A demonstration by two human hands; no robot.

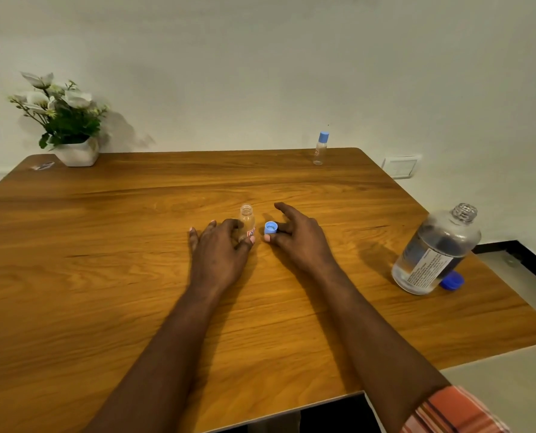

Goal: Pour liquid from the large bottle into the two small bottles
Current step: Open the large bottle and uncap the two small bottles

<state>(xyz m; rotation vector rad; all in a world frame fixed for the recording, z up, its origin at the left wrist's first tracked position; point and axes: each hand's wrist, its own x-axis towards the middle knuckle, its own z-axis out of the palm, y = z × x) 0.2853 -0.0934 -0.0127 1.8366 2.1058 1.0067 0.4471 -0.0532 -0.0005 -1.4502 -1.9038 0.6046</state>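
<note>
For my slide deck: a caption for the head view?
The left hand grips the open small bottle, right hand pinches a light-blue cap; the uncapped large bottle stands nearby.

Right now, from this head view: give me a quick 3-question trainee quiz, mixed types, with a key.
1. True or false: the large bottle has its cap on.
2. The right hand pinches: A) a light blue cap; B) a spoon; C) a pen.
3. Fill in: the left hand grips the open small bottle; the capped small bottle stands near the ___ edge of the table.

Key: 1 false; 2 A; 3 far.
</note>
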